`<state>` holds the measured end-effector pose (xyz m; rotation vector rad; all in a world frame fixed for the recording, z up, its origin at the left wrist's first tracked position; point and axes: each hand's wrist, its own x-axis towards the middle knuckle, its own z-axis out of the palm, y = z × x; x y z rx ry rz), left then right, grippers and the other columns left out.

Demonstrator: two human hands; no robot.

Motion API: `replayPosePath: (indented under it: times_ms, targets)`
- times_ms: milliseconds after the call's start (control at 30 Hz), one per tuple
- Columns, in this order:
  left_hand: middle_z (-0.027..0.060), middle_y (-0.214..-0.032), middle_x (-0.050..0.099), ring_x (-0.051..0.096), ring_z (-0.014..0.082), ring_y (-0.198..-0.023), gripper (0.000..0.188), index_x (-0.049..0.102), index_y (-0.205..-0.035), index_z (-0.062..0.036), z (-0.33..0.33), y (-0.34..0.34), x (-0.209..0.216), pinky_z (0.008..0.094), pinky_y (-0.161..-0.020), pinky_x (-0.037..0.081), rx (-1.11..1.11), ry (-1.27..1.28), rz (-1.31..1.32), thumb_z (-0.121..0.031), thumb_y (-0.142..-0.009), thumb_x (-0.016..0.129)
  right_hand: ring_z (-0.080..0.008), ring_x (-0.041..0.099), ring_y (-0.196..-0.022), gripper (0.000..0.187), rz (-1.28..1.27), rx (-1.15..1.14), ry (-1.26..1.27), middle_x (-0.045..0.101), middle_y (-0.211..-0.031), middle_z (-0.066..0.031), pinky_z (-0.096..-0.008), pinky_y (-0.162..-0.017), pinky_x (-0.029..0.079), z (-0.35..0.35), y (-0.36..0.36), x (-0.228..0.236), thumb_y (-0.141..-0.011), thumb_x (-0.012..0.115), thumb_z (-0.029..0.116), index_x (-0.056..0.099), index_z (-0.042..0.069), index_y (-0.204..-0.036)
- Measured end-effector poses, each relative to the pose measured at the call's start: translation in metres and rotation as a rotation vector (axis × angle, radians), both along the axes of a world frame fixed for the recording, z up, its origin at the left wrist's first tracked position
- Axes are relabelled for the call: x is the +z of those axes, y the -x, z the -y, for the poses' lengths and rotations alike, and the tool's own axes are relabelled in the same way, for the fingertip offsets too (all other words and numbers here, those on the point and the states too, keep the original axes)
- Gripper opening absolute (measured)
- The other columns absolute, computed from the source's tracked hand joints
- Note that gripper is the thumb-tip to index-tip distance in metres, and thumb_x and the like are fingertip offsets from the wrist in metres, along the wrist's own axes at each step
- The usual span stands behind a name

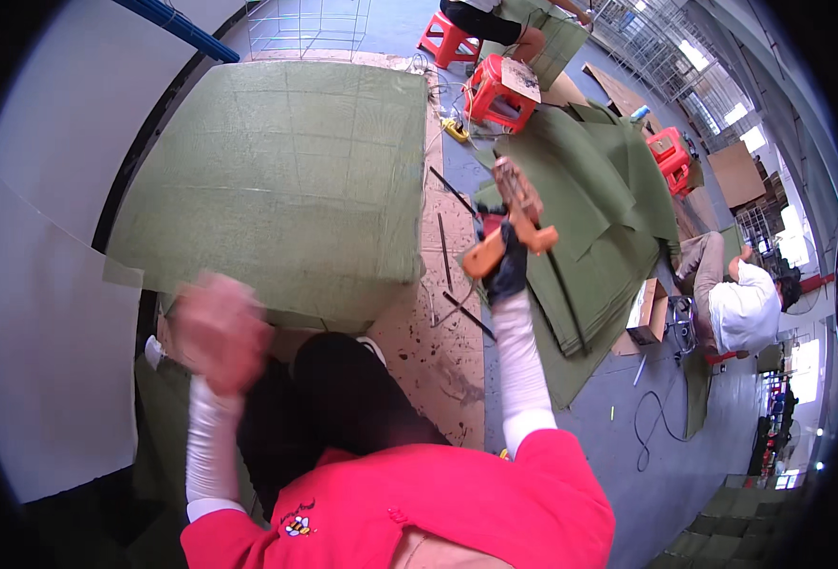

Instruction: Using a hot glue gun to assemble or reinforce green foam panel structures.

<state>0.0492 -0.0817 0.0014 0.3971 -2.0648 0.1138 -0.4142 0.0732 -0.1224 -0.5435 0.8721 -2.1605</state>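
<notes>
My right hand [507, 270], in a black glove, is closed round the handle of an orange gun-shaped tool [521, 204] that looks like a glue gun; motion blurs it a little. It is held up over the right side of the work area. In front of me stands a large box-like block covered in green sheet [286, 171], with faint grid lines showing through. My bare left hand [220, 332] hovers by the block's near left edge, and motion smears its fingers. Several thin dark sticks [444, 248] lie on the cardboard [428, 365] between the block and my right arm.
Green sheets [580, 199] are piled to the right. Red stools [502, 93] and a yellow tool [455, 130] with cords are beyond. A person in white [746, 308] sits at the right, near an open carton [648, 311]; another sits at the top. A white wall [49, 256] borders the left.
</notes>
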Motion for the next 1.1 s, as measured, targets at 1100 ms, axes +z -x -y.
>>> replayPosePath:
  times_ms: [1100]
  targets:
    - [0.0139,-0.156,0.039,0.029,0.0328,-0.148,0.075,0.040,-0.150,-0.0057,0.048,-0.024,0.038,0.0506,-0.121,0.019,0.330,-0.160,0.173,-0.062,-0.102,0.031,-0.0182,0.060,-0.104,0.028,-0.400,-1.158,-0.384,0.062,-0.120,-0.0080,-0.0303,-0.090,0.049,0.028,-0.030,-0.066,-0.096,0.066,0.010,0.063,-0.002,-0.121]
